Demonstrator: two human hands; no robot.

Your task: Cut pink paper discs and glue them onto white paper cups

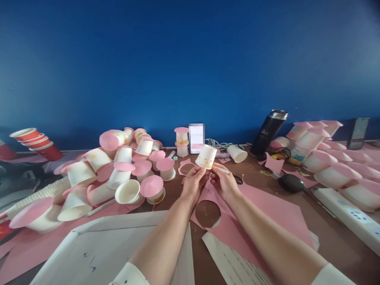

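A white paper cup (206,156) with a gold pattern is held up in front of me. The fingers of my left hand (192,183) are closed on its lower edge. Beside it, my right hand (225,183) has its fingers closed round a slim white pen-like stick (222,169), with its fingertips close to the cup; whether they touch it I cannot tell. Below both hands lies pink paper (267,209) with a round hole cut out. Behind the cup, two stacked paper cups (182,138) carry a pink disc on top.
Several paper cups with pink discs (151,186) crowd the left; more cups (335,174) are piled at right. A black flask (268,132), a black round object (291,182), a power strip (350,211) and a lying cup (237,153) stand around. A white board (127,241) lies in front.
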